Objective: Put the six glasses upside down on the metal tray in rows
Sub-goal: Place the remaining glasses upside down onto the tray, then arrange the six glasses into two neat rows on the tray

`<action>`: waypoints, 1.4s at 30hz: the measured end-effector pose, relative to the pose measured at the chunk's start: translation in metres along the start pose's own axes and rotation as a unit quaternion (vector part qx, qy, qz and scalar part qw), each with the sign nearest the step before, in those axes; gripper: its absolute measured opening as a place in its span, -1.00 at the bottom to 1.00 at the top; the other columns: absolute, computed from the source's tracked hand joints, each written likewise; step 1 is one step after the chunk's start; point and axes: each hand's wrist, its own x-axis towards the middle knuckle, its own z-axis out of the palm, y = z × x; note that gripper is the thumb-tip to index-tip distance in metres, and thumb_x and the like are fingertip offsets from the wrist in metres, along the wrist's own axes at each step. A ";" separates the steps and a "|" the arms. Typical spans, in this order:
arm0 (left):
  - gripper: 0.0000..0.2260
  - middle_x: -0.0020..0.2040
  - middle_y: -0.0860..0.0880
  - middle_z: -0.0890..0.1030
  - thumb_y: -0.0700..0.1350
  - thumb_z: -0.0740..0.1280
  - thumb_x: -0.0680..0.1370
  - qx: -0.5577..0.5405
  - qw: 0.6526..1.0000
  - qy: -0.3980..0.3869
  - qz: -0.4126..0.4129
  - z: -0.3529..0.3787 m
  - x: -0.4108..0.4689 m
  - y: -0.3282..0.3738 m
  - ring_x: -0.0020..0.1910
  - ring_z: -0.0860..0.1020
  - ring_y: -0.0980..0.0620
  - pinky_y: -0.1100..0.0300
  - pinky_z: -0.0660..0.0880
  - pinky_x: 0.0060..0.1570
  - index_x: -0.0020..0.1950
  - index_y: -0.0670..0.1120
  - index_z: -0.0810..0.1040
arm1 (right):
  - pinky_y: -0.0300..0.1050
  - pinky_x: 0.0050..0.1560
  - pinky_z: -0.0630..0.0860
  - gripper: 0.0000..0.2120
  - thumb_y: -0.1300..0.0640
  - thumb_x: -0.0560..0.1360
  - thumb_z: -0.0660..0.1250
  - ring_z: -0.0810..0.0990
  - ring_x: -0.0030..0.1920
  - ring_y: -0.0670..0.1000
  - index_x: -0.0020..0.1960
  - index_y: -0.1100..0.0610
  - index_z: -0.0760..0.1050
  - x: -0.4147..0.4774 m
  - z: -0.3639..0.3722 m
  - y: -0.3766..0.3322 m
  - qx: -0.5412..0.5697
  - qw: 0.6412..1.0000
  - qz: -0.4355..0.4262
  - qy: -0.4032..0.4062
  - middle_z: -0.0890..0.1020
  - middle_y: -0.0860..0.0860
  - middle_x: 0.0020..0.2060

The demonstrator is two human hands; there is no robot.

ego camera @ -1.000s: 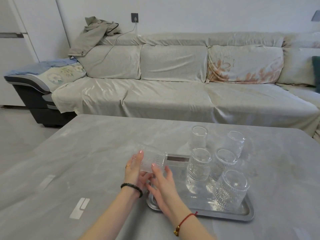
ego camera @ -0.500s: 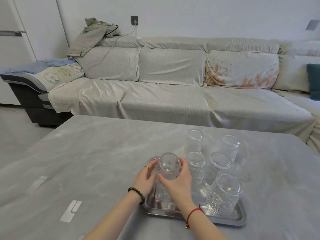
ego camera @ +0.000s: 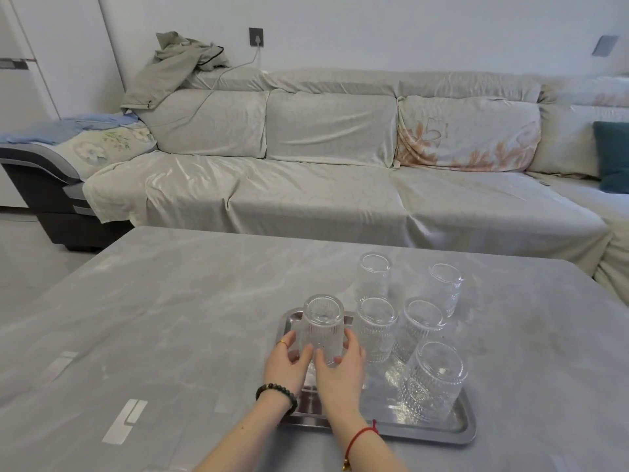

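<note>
On the left part of the shiny rectangular metal tray (ego camera: 425, 432), a clear ribbed drinking glass (ego camera: 321, 330) stands upside down, thick base up and long axis upright, clasped between both hands. Left hand (ego camera: 287, 364) curls round its left side and right hand (ego camera: 340, 367) round its right; the fingers of each are spread and pressed on the lower wall of the glass, with the thumbs nearly meeting in front. The glass rises straight up and away from the fingers, so both hands sit low on it, at equal reach, neither clearly nearer. Its rim is hidden behind the fingers, so whether it rests fully on the tray or hangs just above cannot be told.

Right of it stand five more clear patterned glasses, all inverted: two (ego camera: 377, 327) (ego camera: 420, 330) in a row level with the held one, one (ego camera: 437, 378) nearer the tray's front right corner, two (ego camera: 373, 275) (ego camera: 444, 287) toward its far edge. Through so much clear glass the far tray edge is hard to make out, and whether the two far glasses stand on the tray or on the grey marbled table (ego camera: 170, 318) beyond it is unclear. As I judge it, the coming move is simply letting go, provided the rim sits flat. The rows look somewhat uneven.
</note>
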 end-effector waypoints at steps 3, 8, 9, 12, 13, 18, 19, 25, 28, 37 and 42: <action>-0.52 0.40 -0.14 0.37 -0.14 0.28 0.51 -0.010 1.000 -0.011 -0.027 0.006 -0.003 -0.002 0.27 0.46 -0.05 0.00 0.39 0.31 0.39 -0.19 0.25 | -0.17 0.04 0.44 -0.41 0.27 0.45 0.29 0.55 -0.05 0.02 0.42 0.08 0.18 -0.004 0.002 0.002 0.041 0.997 0.053 -0.022 0.35 0.12 0.31; -0.52 0.37 -0.18 0.40 -0.13 0.28 0.51 0.008 0.999 -0.014 -0.036 0.006 0.004 0.007 0.29 0.45 -0.07 -0.05 0.37 0.33 0.40 -0.17 0.25 | -0.20 -0.03 0.49 -0.34 0.39 0.43 0.19 0.49 0.01 -0.04 0.46 0.04 0.10 0.005 -0.001 -0.001 0.068 0.991 0.089 -0.079 0.34 0.14 0.33; -0.52 0.38 -0.17 0.39 -0.13 0.28 0.51 0.011 0.999 -0.017 -0.035 0.005 0.005 0.007 0.30 0.44 -0.06 -0.04 0.37 0.34 0.40 -0.17 0.26 | -0.26 -0.12 0.49 -0.33 0.39 0.43 0.18 0.49 0.03 -0.05 0.46 0.04 0.09 0.006 -0.002 -0.002 0.071 0.990 0.092 -0.085 0.34 0.14 0.33; -0.51 0.42 -0.14 0.35 -0.14 0.28 0.51 0.021 0.999 -0.019 -0.036 0.005 0.005 0.009 0.31 0.42 -0.06 0.05 0.36 0.33 0.41 -0.19 0.24 | -0.38 -0.29 0.40 -0.33 0.39 0.44 0.17 0.48 0.05 -0.06 0.47 0.02 0.07 0.007 -0.003 -0.003 0.075 0.987 0.101 -0.098 0.32 0.12 0.35; -0.51 0.42 -0.14 0.34 -0.14 0.28 0.51 0.025 0.999 -0.020 -0.034 0.005 0.005 0.010 0.32 0.42 -0.06 0.06 0.35 0.31 0.41 -0.19 0.23 | -0.37 -0.28 0.40 -0.33 0.39 0.44 0.17 0.48 0.05 -0.07 0.47 0.02 0.06 0.007 -0.004 -0.003 0.073 0.987 0.103 -0.100 0.32 0.12 0.35; -0.53 0.42 -0.13 0.35 -0.15 0.28 0.51 0.030 0.999 -0.035 -0.025 0.001 0.006 0.010 0.32 0.42 -0.05 0.05 0.34 0.34 0.40 -0.19 0.26 | -0.33 -0.26 0.46 -0.44 0.36 0.44 0.19 0.50 -0.18 -0.10 0.40 0.13 0.19 0.006 -0.017 -0.013 0.049 0.980 0.099 -0.164 0.51 0.07 0.14; -0.54 0.40 -0.12 0.38 -0.15 0.28 0.51 0.037 0.999 -0.033 -0.018 0.000 0.007 0.010 0.29 0.43 -0.02 0.09 0.34 0.32 0.39 -0.19 0.28 | -0.32 -0.29 0.46 -0.52 0.34 0.43 0.21 0.51 -0.22 -0.09 0.33 0.16 0.29 0.007 -0.025 -0.018 0.042 0.979 0.089 -0.176 0.57 0.06 0.04; -0.58 0.35 -0.12 0.43 -0.18 0.30 0.51 0.040 0.998 -0.008 0.037 -0.014 0.013 0.012 0.25 0.42 0.05 0.21 0.30 0.23 0.35 -0.14 0.33 | -0.23 -0.09 0.62 -0.74 0.33 0.44 0.32 0.67 -0.21 -0.09 0.12 0.20 0.51 0.039 -0.109 -0.062 0.128 0.969 0.010 -0.211 0.69 0.05 -0.18; -0.54 0.40 -0.11 0.37 -0.12 0.27 0.52 0.122 0.991 0.007 0.058 -0.027 0.012 0.004 0.36 0.35 -0.01 0.14 0.24 0.34 0.39 -0.15 0.26 | -0.35 -0.31 0.59 -0.82 0.37 0.44 0.31 0.65 -0.40 -0.13 -0.02 0.15 0.52 0.078 -0.160 -0.073 0.180 0.977 -0.054 -0.099 0.70 0.03 -0.34; -0.52 0.48 -0.07 0.21 -0.03 0.17 0.56 0.279 0.958 -0.035 0.057 -0.058 0.002 -0.038 0.46 0.16 -0.01 0.09 0.07 0.48 0.44 -0.11 0.15 | 0.07 0.38 0.28 -0.22 0.18 0.36 0.46 0.26 0.41 0.17 0.44 0.17 0.10 0.177 -0.192 0.010 -0.056 0.998 0.030 0.020 0.24 0.20 0.43; -0.56 0.51 -0.03 0.12 -0.02 0.08 0.59 0.327 0.940 -0.045 0.081 -0.056 0.011 -0.043 0.49 0.04 0.05 0.16 -0.08 0.49 0.45 -0.09 0.13 | 0.03 0.32 0.31 -0.19 0.22 0.28 0.52 0.34 0.35 0.18 0.39 0.24 0.15 0.205 -0.174 0.025 -0.052 0.998 0.029 0.017 0.33 0.21 0.37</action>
